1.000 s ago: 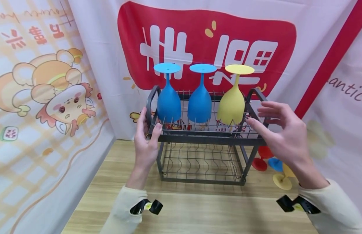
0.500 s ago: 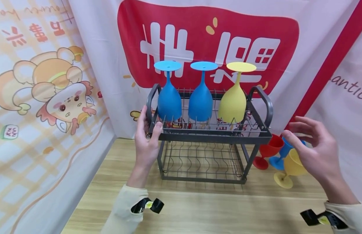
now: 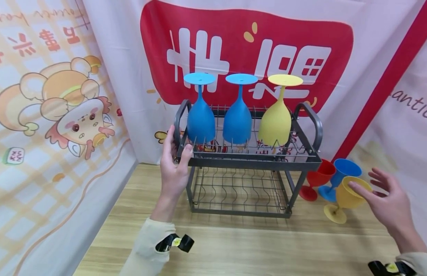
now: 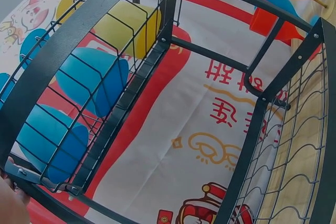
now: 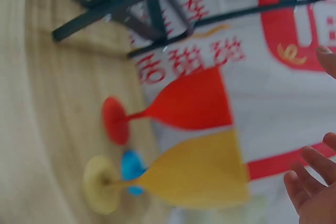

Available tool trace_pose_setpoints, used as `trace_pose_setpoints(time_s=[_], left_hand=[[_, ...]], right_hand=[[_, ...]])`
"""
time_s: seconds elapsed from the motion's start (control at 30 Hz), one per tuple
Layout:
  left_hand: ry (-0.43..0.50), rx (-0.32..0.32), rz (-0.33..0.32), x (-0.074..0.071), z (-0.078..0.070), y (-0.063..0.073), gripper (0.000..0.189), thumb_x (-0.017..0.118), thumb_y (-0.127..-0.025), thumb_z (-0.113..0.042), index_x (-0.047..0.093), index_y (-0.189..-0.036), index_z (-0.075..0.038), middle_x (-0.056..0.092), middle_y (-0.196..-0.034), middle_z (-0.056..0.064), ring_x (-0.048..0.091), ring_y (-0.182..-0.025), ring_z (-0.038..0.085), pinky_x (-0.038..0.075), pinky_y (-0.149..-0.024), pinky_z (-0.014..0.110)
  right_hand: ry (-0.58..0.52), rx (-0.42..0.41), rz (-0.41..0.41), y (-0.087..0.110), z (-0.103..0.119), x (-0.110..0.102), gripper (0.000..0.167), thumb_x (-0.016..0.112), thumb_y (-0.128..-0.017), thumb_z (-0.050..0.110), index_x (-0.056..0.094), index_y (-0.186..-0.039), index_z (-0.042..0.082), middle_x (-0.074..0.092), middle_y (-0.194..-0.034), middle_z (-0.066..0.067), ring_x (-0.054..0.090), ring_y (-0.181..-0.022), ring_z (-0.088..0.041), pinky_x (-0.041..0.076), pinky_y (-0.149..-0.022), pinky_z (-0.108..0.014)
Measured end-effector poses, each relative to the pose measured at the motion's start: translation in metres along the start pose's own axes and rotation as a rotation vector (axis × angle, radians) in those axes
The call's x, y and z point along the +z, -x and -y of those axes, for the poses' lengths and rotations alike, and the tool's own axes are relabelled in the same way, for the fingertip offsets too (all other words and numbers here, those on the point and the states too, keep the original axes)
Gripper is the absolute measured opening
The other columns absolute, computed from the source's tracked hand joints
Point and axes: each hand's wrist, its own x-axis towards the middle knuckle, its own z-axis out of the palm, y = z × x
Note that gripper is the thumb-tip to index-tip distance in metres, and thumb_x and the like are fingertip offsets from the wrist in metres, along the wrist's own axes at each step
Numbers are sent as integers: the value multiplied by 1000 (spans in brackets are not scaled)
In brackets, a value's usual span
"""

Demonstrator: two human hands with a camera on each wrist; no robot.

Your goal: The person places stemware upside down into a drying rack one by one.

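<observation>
My left hand (image 3: 173, 174) grips the upper left end of a dark metal two-tier dish rack (image 3: 247, 165), its thumb over the front rim. Upside down in the top tier stand a left blue goblet (image 3: 201, 122), a middle blue goblet (image 3: 237, 124) and a yellow goblet (image 3: 276, 124). At the right, my right hand (image 3: 390, 203) hovers beside an upright yellow goblet (image 3: 349, 195) on the table, fingers spread and holding nothing. The right wrist view shows a gap between those fingers and the yellow goblet (image 5: 197, 174).
Behind that goblet stand an upright red goblet (image 3: 320, 176) and a blue goblet (image 3: 345, 169), close to the rack's right side. The rack's lower tier (image 3: 239, 211) sits on the wooden table (image 3: 227, 245). Printed cloth (image 3: 123, 69) hangs at the back and sides.
My right hand has moved from the rack's right end, right and down to beside the upright yellow goblet. My left hand keeps its grip on the rack. The inverted goblets stay in place.
</observation>
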Motion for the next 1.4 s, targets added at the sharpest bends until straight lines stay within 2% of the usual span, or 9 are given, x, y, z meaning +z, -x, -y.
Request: trace_pose_setpoints(time_s=[0.13, 0.37, 0.5, 0.63, 0.73, 0.83, 1.07, 1.27, 1.4], left_hand=[[7, 4, 1, 0, 1, 0, 68, 61, -108, -23, 30, -168, -27, 49, -161, -2, 51, -143, 30, 52, -112, 53], [13, 4, 7, 0, 1, 0, 69, 61, -108, -24, 28, -169, -24, 49, -162, -5, 52, -144, 30, 53, -112, 53], [2, -8, 0, 0, 0, 2, 69, 61, -108, -23, 29, -169, -26, 49, -162, -6, 53, -143, 26, 54, -112, 51], [-12, -9, -5, 0, 0, 3, 69, 61, -108, -24, 29, -169, -25, 50, -161, -5, 53, -142, 21, 55, -112, 51], [-13, -4, -4, -1, 0, 3, 69, 61, -108, -26, 28, -169, -23, 50, -162, -4, 53, -142, 20, 54, -113, 53], [-11, 2, 0, -1, 1, 2, 69, 60, -108, -25, 27, -169, -23, 48, -163, -2, 52, -144, 22, 53, -115, 55], [-38, -13, -11, -2, 1, 2, 69, 61, -108, -26, 28, -169, -29, 49, -162, -5, 52, -144, 23, 55, -112, 51], [-48, -9, -14, -3, 2, 3, 69, 61, -108, -29, 29, -168, -31, 50, -161, -8, 54, -141, 19, 58, -105, 28], [-34, 6, -5, -1, 3, 1, 69, 61, -108, -29, 29, -169, -28, 50, -161, -5, 53, -143, 29, 56, -100, 18]], right_hand=[[-32, 54, 26, -6, -28, 2, 110, 72, -98, 52, 1, -172, 12, 9, -177, -26, 16, -157, -58, 24, -124, -76], [-163, 160, 96, -8, -68, 16, 122, 74, -97, 48, -19, -168, 14, -8, -177, -27, 4, -161, -56, 17, -127, -73], [-236, 215, 138, -8, -85, 28, 121, 74, -98, 44, -20, -168, 18, -6, -178, -23, 9, -164, -49, 29, -132, -43], [-346, 250, 137, -10, -96, 39, 116, 79, -96, 37, -9, -171, 25, 5, -180, -14, 35, -157, -18, 49, -96, -4], [-460, 252, 141, -11, -102, 46, 111, 83, -94, 29, 3, -172, 27, 28, -175, -2, 55, -123, 11, 48, -76, 0], [-497, 247, 148, -10, -105, 49, 109, 84, -92, 28, 10, -172, 26, 44, -161, 11, 53, -96, 22, 50, -75, -2], [-417, 312, 131, -9, -105, 58, 110, 83, -92, 38, 10, -172, 26, 39, -167, -3, 51, -105, 12, 49, -75, -2], [-426, 364, 114, -12, -105, 58, 110, 82, -92, 40, 8, -172, 28, 18, -179, -11, 48, -131, -8, 47, -74, -1], [-386, 347, 122, -16, -106, 54, 109, 80, -93, 46, 8, -172, 26, 18, -178, -15, 49, -124, -6, 49, -75, -4]])
